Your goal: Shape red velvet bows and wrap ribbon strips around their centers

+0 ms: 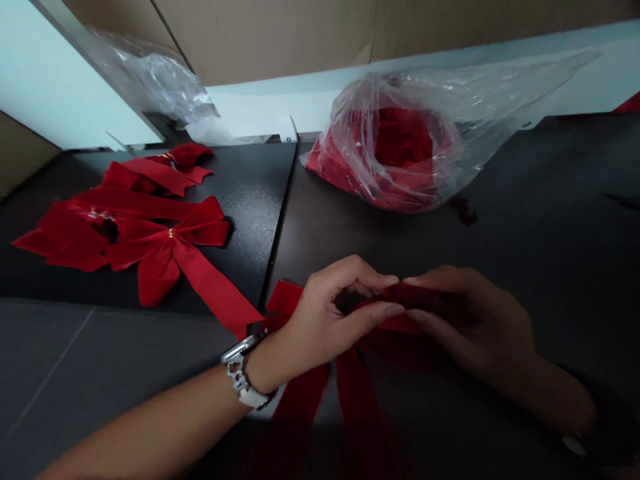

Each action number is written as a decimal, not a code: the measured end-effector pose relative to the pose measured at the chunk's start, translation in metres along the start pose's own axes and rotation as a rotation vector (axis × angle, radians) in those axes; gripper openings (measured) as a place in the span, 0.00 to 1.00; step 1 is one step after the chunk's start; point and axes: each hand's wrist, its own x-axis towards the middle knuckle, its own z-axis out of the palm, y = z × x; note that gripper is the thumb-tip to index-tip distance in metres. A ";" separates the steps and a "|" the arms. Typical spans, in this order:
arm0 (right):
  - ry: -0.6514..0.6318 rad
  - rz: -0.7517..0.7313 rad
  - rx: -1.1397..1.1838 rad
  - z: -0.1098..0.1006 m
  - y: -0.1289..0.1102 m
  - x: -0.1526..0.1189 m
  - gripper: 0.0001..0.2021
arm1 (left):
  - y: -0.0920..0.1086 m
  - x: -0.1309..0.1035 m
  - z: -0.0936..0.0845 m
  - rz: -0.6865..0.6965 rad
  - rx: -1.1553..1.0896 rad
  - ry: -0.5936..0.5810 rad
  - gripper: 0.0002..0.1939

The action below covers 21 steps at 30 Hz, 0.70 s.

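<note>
On dark tabletop (525, 220), left hand (320, 320) and right hand (475, 320) each close a pinching grip on red bow (360, 380) between them.

Dim overall, dark tabletop (525, 200) underexposed. Brightest band at 12 o'clock along white wall (45, 87). Glare on plastic bag (425, 113). Edges bowed by wide lens. Right hand (475, 320) in shadow at 4 o'clock; foreground soft.

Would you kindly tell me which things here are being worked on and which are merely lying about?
In hand:
red ribbon bow, pinched by the left hand and right hand.

Lying about:
pile of red bows
clear bag of red ribbon
empty clear plastic bag
</note>
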 end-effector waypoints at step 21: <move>-0.047 0.026 -0.014 0.001 -0.001 -0.001 0.09 | -0.001 0.001 -0.001 0.045 0.097 -0.011 0.08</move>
